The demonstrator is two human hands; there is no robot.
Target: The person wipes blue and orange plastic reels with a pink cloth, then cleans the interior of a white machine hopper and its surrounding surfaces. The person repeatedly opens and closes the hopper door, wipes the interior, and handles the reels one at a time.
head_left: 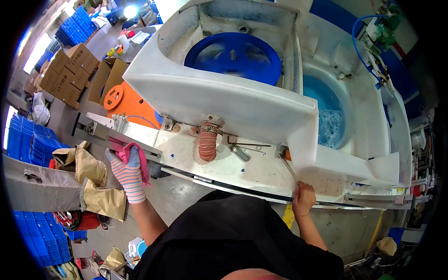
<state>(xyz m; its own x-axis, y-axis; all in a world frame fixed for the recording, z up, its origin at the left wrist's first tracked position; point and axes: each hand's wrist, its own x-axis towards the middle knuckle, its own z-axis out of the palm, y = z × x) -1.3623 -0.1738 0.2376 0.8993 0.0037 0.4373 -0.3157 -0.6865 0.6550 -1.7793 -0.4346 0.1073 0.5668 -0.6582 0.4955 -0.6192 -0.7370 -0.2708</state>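
My left hand (126, 178), in a striped pink, blue and white knit glove, is at the left end of the white machine. A bright pink cloth (145, 167) is held in it, beside a grey metal bar (135, 145). My bare right hand (304, 198) is closed around the near end of a thin metal rod (290, 169). That rod's far end meets a small metal bracket (281, 150) on the white ledge. Left of the bracket lie a black hex key (249, 144) and a small metallic cylinder (240, 153).
A ribbed reddish hose (208, 145) curves onto the ledge. Above is a white tub with a blue disc (254, 74); to its right, a basin holds foamy blue water (329, 116). Cardboard boxes (67, 77), paper sacks (103, 198) and blue crates (39, 238) stand at left.
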